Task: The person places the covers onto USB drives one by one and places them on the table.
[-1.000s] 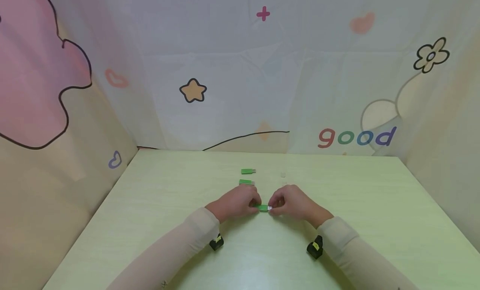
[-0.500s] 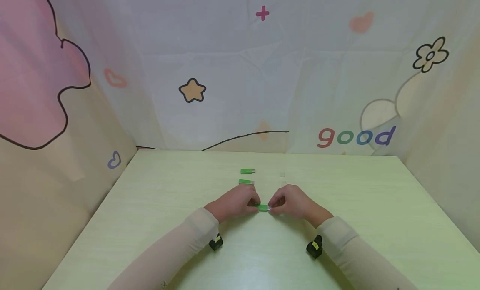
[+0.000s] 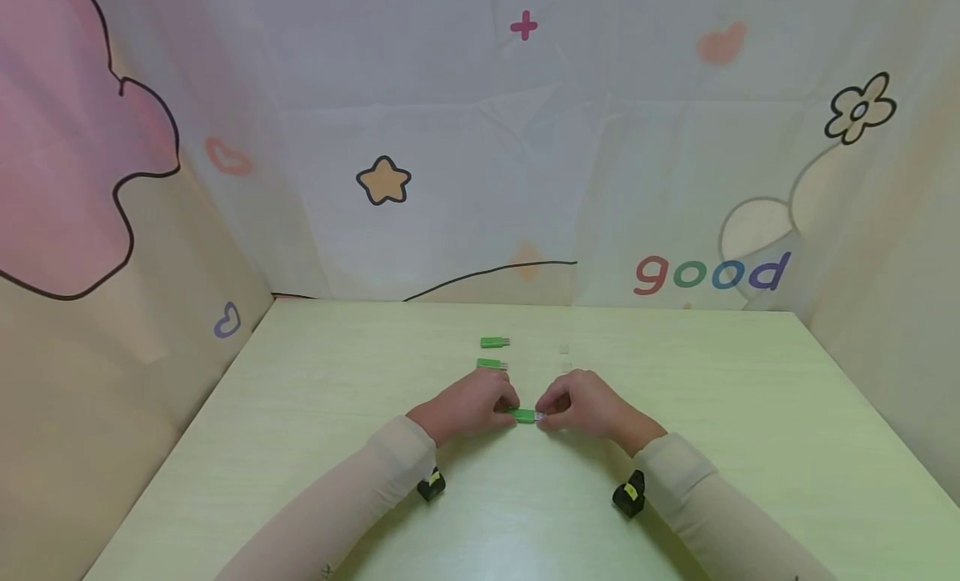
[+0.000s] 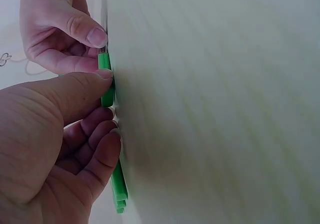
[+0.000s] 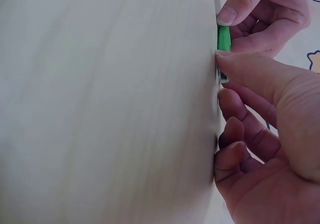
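A green USB stick (image 3: 524, 416) lies flat, close over the table, between the two hands. My left hand (image 3: 476, 402) pinches its green body (image 4: 104, 60) between thumb and fingers. At the metal plug end, my right hand (image 3: 585, 404) pinches a small clear cap (image 5: 224, 78), which overlaps the plug. The right fingers partly hide the cap, and how far it sits on the plug I cannot tell. Just beyond the left hand lie two more green USB sticks, one farther back (image 3: 494, 343) and one nearer (image 3: 491, 363), their bare plugs pointing right.
Two small clear caps, one at the back (image 3: 564, 348) and one nearer (image 3: 567, 367), lie beyond the right hand on the pale table (image 3: 712, 381). A printed curtain (image 3: 465, 147) hangs along the table's back and sides.
Both hands keep their grips in nearly the same place. The whole head view has shifted very slightly, so everything sits a few pixels farther left.
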Action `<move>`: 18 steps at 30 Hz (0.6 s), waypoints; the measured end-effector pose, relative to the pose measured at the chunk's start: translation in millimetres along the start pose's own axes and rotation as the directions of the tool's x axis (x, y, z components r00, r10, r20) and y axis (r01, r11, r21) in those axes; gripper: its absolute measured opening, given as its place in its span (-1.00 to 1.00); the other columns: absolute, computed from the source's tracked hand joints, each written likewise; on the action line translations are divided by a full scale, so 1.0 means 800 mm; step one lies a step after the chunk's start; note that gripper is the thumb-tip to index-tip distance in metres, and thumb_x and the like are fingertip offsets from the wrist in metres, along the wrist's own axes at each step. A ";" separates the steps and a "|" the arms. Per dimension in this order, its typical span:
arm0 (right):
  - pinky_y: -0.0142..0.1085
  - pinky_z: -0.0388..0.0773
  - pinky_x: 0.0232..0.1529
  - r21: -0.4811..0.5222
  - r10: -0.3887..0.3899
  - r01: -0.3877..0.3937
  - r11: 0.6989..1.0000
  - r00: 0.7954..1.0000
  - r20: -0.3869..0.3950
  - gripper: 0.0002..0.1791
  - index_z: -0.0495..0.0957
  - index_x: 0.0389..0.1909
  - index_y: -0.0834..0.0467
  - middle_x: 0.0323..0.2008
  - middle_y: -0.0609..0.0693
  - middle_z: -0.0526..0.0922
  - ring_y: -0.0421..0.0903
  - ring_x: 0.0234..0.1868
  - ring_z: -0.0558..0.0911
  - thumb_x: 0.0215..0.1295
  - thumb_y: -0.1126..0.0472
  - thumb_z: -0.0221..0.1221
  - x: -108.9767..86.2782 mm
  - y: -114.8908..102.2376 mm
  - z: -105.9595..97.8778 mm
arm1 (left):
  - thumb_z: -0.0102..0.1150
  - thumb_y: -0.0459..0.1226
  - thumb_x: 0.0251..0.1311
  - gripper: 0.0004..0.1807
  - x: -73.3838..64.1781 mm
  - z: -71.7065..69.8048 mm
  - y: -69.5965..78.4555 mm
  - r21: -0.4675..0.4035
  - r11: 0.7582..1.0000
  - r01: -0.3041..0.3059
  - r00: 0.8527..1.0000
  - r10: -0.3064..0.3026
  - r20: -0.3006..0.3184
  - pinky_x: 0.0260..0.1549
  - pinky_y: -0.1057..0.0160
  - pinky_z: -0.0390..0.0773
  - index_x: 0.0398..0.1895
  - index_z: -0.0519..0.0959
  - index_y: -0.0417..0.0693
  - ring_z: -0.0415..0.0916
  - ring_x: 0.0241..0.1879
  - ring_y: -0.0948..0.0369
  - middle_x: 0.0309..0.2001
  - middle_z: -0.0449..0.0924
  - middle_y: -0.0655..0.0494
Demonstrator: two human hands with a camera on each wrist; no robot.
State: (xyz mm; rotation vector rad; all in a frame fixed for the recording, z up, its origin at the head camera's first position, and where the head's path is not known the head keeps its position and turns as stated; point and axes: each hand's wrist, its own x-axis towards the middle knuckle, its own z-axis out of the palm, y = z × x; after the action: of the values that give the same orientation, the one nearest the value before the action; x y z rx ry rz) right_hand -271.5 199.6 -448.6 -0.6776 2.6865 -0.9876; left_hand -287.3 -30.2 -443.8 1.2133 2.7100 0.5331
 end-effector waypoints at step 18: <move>-0.36 0.57 -0.26 0.000 -0.024 0.024 1.000 0.997 -0.077 -0.70 0.79 -0.13 0.08 -0.36 -0.16 0.69 -0.16 -0.31 0.56 0.14 0.05 0.51 -0.008 0.003 -0.014 | 0.34 -0.20 0.31 -0.87 -0.007 -0.009 -0.015 -0.070 0.997 -0.020 0.994 0.013 -0.106 -0.23 0.39 0.53 -0.23 0.77 -0.05 0.48 -0.31 0.30 -0.31 0.65 0.21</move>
State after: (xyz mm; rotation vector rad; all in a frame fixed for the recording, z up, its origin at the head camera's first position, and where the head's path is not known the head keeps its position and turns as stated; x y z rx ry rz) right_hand -270.5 210.7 -441.5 -0.6871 2.7500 -1.0420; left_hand -293.6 -43.9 -441.7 1.2244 2.7430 0.7082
